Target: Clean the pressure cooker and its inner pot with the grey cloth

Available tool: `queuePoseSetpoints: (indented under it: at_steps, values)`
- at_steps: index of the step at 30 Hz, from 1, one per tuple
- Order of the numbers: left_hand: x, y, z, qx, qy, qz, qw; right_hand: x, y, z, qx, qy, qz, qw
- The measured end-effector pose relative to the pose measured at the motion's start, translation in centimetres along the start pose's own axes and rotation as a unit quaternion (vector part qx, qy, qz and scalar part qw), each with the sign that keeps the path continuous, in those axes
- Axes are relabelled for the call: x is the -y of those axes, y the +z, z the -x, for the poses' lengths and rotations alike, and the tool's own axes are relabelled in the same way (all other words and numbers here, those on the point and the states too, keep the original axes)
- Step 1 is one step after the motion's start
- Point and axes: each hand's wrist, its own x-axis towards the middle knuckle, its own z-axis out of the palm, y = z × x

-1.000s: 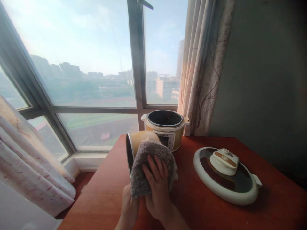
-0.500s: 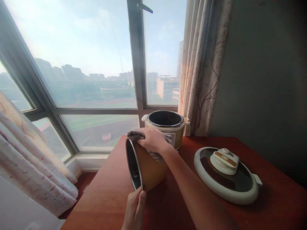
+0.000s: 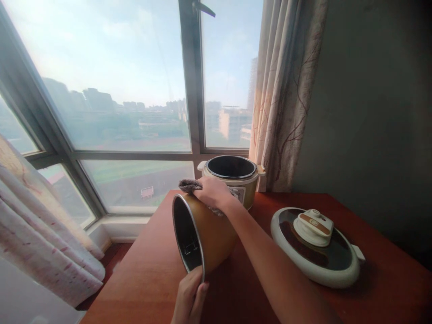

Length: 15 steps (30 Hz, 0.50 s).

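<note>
Head view shows one inner pot [image 3: 205,234], tipped on its side with its dark mouth facing left, one grey cloth [image 3: 189,185], one cooker base [image 3: 232,179] and one lid [image 3: 315,247]. The left hand [image 3: 191,299] grips the pot's lower rim at the near edge of the desk [image 3: 141,279], fingers curled around the metal lip. The right hand [image 3: 212,192] presses the cloth down on the pot's upper side, palm closed over it, so only a tuft of cloth shows at the left of the fingers. The right forearm crosses the desk in front of the pot's far end and hides its bottom. Just behind the pot stands the open cooker base, its control panel partly covered by the right hand. The lid lies flat to the right, well apart from the pot, knob upward. The desk is reddish-brown wood, set against a large window [image 3: 128,90] with city buildings beyond; patterned curtains [image 3: 286,90] hang at both sides, and a dark grey wall stands on the right
</note>
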Motion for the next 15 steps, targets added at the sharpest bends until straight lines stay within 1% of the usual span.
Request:
queuePoseSetpoints:
  at_steps: [1, 3, 4, 6, 8, 9, 10, 12, 15]
  values:
    - [0.3, 0.2, 0.4, -0.011, -0.003, 0.0, 1.0, 0.2, 0.1, 0.2, -0.008, -0.001, 0.005, 1.0]
    - [0.9, 0.5, 1.2, -0.009, -0.011, 0.021, 1.0, 0.5, 0.2, 0.8, -0.029, -0.011, 0.009, 0.999]
    - [1.1, 0.7, 1.6, -0.017, -0.025, 0.036, 0.999, 0.6, 0.3, 1.1, -0.044, -0.017, 0.01, 0.999]
    - [1.4, 0.9, 2.2, -0.067, -0.081, 0.063, 0.992, 0.7, 0.7, 2.0, -0.087, -0.032, 0.007, 0.996]
    - [1.5, 0.9, 2.4, -0.121, -0.159, 0.086, 0.976, 0.7, 1.3, 3.1, -0.138, -0.059, -0.01, 0.989]
    - [1.4, 0.8, 2.1, -0.132, -0.195, 0.099, 0.967, 0.7, 1.8, 3.7, -0.161, -0.073, -0.02, 0.984]
    - [1.1, 0.6, 1.7, -0.127, -0.225, 0.118, 0.959, 0.7, 2.3, 4.4, -0.181, -0.085, -0.028, 0.979]
    - [0.1, 0.1, 0.2, -0.096, -0.265, 0.166, 0.945, 0.5, 3.4, 5.9, -0.211, -0.102, -0.037, 0.971]
    - [-2.5, -0.6, -2.4, -0.042, -0.278, 0.249, 0.927, 0.3, 5.3, 8.3, -0.246, -0.126, -0.04, 0.96]
